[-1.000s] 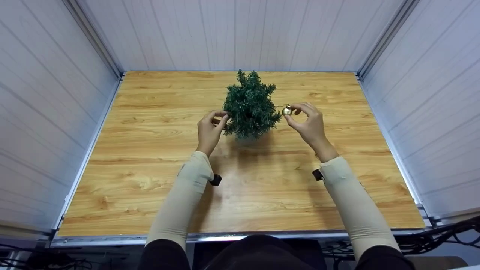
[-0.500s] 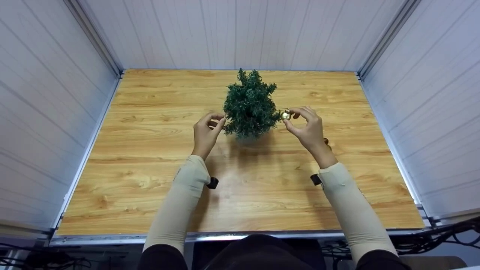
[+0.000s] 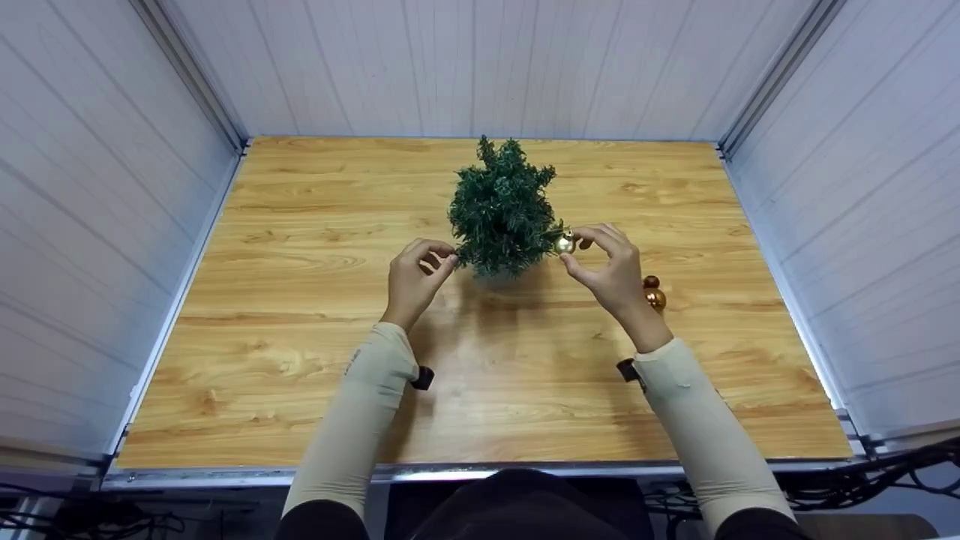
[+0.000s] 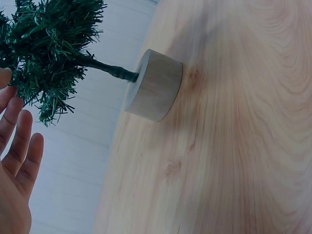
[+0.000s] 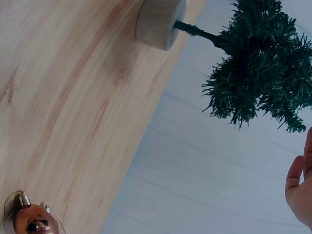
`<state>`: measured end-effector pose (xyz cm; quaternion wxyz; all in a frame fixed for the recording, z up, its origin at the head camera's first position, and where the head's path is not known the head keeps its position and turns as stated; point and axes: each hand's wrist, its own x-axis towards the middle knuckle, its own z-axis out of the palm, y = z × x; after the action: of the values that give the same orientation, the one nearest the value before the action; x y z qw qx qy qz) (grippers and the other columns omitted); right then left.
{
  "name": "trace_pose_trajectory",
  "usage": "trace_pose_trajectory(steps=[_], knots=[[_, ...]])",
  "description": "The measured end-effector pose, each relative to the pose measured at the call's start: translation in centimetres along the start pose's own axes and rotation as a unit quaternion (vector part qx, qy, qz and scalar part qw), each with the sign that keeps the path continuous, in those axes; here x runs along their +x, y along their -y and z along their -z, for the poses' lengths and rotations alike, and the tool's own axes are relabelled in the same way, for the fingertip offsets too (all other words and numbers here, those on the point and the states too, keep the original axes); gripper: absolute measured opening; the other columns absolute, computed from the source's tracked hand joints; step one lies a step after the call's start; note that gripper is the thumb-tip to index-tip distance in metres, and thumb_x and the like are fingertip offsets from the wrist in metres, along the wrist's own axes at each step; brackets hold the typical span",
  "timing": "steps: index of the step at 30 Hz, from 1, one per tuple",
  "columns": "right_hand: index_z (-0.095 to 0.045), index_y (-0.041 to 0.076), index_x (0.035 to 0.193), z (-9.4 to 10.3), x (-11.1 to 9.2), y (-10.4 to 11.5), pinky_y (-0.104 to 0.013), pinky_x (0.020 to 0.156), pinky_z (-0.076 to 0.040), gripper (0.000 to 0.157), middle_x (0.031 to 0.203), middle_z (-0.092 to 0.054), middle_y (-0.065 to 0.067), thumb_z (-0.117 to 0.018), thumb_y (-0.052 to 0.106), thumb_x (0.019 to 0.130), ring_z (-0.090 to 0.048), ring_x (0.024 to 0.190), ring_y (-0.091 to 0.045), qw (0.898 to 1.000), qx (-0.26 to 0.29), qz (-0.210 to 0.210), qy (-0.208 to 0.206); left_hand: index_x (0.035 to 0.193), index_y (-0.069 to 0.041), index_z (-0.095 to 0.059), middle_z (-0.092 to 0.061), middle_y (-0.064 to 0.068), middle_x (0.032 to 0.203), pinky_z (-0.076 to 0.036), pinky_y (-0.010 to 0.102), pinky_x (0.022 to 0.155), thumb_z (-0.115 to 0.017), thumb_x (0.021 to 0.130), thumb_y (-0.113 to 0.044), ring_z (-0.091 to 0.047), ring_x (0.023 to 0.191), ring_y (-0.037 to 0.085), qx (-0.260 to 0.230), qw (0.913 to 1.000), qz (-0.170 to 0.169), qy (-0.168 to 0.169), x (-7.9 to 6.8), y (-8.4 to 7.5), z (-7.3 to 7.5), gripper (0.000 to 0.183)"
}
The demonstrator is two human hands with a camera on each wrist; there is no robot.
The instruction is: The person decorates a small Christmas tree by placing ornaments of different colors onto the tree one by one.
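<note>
Listing near to far, we have: two brown ornaments on the tabletop, newly uncovered beside the right hand; that hand, thumb and finger pinching a gold ornament, now drawn in to right-side branch tips, bringing ornament and branch together, we judge; left hand, fingertips nearly meeting, grip undeterminable; green tree, between both.

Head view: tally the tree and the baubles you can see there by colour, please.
Green: 1, the tree
Gold: 1, the gold bauble in the right hand
Orange: 1, the orange bauble by the right wrist
Dark brown: 1, the dark brown bauble next to the orange one
Total: 4 in sight; the right arm may hide more
</note>
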<state>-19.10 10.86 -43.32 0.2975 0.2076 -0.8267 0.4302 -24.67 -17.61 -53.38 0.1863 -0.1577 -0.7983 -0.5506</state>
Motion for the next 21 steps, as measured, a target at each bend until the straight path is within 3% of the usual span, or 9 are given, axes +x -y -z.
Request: trace_pose_trajectory(steps=[4, 7, 14, 21], knots=[[-0.069, -0.01, 0.099, 0.0, -0.1, 1.5, -0.051, 0.094, -0.044, 0.025, 0.093, -0.07, -0.023, -0.076, -0.008, 0.075, -0.059, 0.08, -0.04, 1.0, 0.004, 0.006, 0.001, 0.099, -0.015, -0.073, -0.068, 0.0, 0.091, -0.054, 0.033, 0.064, -0.071, 0.091, -0.023, -0.063, 0.074, 0.012, -0.001, 1.0, -0.003, 0.003, 0.0, -0.1, -0.2, 0.011], [-0.069, -0.009, 0.098, -0.3, -0.4, 1.0, -0.052, 0.1, -0.042, 0.025, 0.094, -0.07, -0.023, -0.077, -0.008, 0.074, -0.059, 0.08, -0.039, 1.0, 0.007, 0.011, -0.003, 0.098, -0.014, -0.073, -0.068, -0.001, 0.089, -0.054, 0.034, 0.064, -0.071, 0.091, -0.021, -0.063, 0.073, 0.012, -0.003, 1.0, -0.005, 0.003, 0.1, -0.3, -0.5, 0.01], [-0.073, 0.0, 0.103, -1.0, -1.2, -1.6, -0.035, 0.088, -0.046, 0.029, 0.098, -0.072, -0.014, -0.081, 0.001, 0.075, -0.062, 0.084, -0.029, 1.0, 0.013, 0.008, 0.002, 0.096, -0.013, -0.073, -0.068, 0.0, 0.087, -0.055, 0.039, 0.064, -0.071, 0.091, -0.021, -0.062, 0.072, 0.011, -0.016, 0.9997, -0.013, 0.009, 0.3, -0.9, -0.9, 0.01], [-0.073, 0.002, 0.103, -1.5, -1.2, -1.2, -0.035, 0.088, -0.045, 0.028, 0.095, -0.073, -0.011, -0.081, 0.005, 0.076, -0.062, 0.083, -0.025, 0.999, 0.033, 0.022, 0.0, 0.094, -0.013, -0.073, -0.067, 0.0, 0.086, -0.055, 0.035, 0.063, -0.071, 0.09, -0.022, -0.062, 0.072, 0.009, -0.012, 0.9999, -0.008, 0.006, -0.3, -1.0, -1.1, 0.009]])
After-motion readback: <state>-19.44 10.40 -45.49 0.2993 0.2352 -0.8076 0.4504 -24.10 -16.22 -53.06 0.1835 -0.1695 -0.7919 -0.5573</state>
